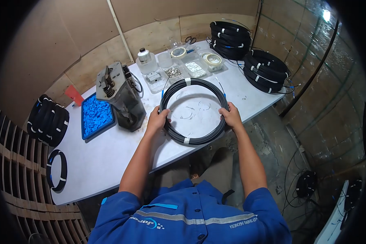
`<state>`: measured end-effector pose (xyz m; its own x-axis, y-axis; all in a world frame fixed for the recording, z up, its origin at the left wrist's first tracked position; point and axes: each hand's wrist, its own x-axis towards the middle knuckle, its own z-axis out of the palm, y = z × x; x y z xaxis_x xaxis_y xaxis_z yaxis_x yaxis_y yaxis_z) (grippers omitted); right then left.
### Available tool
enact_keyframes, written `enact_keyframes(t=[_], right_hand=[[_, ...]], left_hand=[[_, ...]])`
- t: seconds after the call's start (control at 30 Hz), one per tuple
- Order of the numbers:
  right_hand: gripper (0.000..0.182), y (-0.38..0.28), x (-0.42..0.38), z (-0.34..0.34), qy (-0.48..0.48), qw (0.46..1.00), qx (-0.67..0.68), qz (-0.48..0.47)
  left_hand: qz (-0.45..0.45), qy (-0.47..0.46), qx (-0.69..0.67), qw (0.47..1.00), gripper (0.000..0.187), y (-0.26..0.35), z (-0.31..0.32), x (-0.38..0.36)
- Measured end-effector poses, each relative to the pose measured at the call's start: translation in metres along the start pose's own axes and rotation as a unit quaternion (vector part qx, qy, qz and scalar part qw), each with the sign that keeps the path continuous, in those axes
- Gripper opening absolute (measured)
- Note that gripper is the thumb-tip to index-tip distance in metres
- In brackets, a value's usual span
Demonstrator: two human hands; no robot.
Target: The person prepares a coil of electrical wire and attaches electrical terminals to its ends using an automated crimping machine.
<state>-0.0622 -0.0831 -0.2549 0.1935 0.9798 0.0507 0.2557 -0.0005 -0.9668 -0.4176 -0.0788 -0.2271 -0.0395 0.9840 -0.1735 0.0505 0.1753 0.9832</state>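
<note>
A coil of black cable (193,141) is held up over the front edge of the white table, with white tape bands at its top and bottom. My left hand (159,119) grips its left side, and my right hand (231,115) grips its right side. Blue pieces show on the cable near both hands, and a thin cable end with a white tip sticks up at the upper right of the ring. Through the coil's opening the white tabletop (189,110) is visible, with faint marks on it.
Left of the coil stand a metal machine (124,97) and a blue tray (96,116) of small blue pieces. Behind are clear containers (173,73), tape rolls (212,59) and a white bottle (144,55). Stacked coils (266,71) sit back right; others (48,120) lie left.
</note>
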Motion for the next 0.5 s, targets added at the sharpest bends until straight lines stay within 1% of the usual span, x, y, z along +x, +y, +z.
enact_keyframes(t=[0.03,0.07,0.1,0.13,0.2,0.23,0.27,0.3,0.33,0.37,0.4,0.43,0.47,0.5], right_hand=[[0.042,-0.002,0.001,0.001,0.002,1.000,-0.001,-0.004],[0.044,-0.003,0.002,0.003,0.001,1.000,-0.016,-0.009],[0.046,-0.004,0.001,0.004,0.001,0.999,-0.032,-0.012],[0.046,-0.005,0.002,0.005,0.003,0.999,-0.034,-0.011],[0.046,-0.009,0.006,0.007,0.001,0.996,-0.091,-0.018],[0.046,-0.011,0.007,0.007,0.001,0.995,-0.093,-0.017],[0.047,-0.014,0.008,0.006,-0.008,0.991,-0.131,-0.007],[0.049,-0.019,0.009,0.006,-0.018,0.986,-0.169,0.002],[0.049,-0.026,0.007,0.006,-0.019,0.985,-0.170,0.005],[0.052,-0.033,0.007,0.005,-0.035,0.976,-0.213,0.016],[0.056,-0.044,0.008,0.003,-0.052,0.965,-0.254,0.025],[0.056,-0.052,0.010,0.002,-0.056,0.965,-0.256,0.027],[0.060,-0.057,0.008,0.001,-0.072,0.956,-0.284,0.030],[0.064,-0.061,0.008,0.003,-0.087,0.946,-0.310,0.030]], left_hand=[[0.004,-0.001,-0.001,1.000,0.039,-0.002,-0.003,0.005],[0.046,0.033,0.108,0.993,0.041,-0.005,-0.006,0.008],[0.087,0.066,0.215,0.970,0.044,-0.001,-0.006,0.005],[0.087,0.064,0.214,0.971,0.044,0.002,-0.005,0.002],[0.113,0.106,0.323,0.933,0.043,0.008,-0.004,-0.005],[0.104,0.094,0.347,0.927,0.052,0.008,-0.007,-0.003],[0.103,0.093,0.345,0.928,0.052,0.005,-0.011,0.002],[0.101,0.077,0.391,0.912,0.055,0.000,-0.015,0.010],[0.097,0.060,0.436,0.893,0.057,-0.002,-0.015,0.012],[0.094,0.059,0.435,0.894,0.057,-0.005,-0.014,0.011],[0.127,0.103,0.421,0.892,0.060,-0.003,-0.010,0.006],[0.157,0.146,0.407,0.888,0.062,0.001,-0.007,-0.001],[0.146,0.145,0.409,0.889,0.062,0.003,-0.004,-0.010],[0.167,0.149,0.387,0.895,0.065,0.011,-0.002,-0.018]])
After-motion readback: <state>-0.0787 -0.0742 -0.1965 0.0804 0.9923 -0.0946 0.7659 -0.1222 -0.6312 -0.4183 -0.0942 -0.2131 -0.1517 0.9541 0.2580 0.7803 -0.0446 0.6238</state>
